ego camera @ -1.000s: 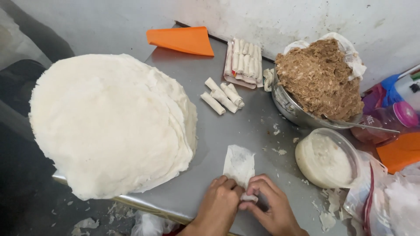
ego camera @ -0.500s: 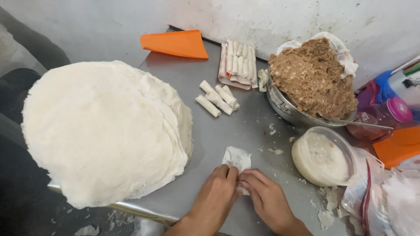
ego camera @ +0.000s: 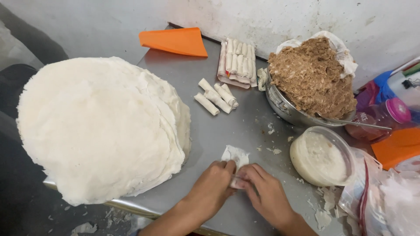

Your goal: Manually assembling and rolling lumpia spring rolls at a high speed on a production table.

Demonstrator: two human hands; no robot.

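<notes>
Fingers of left hand (ego camera: pixel 213 185) and right hand (ego camera: pixel 262 192) pinched shut on the small white half-rolled wrapper (ego camera: pixel 235 158), near front edge of grey steel table (ego camera: pixel 227 120).

Large stack of round white wrappers (ego camera: pixel 96 126): overhangs edge, could slide.

Steel bowl of brown filling (ego camera: pixel 313 83): heaped.

Wrapper: thin; hard pinching may tear it.
</notes>
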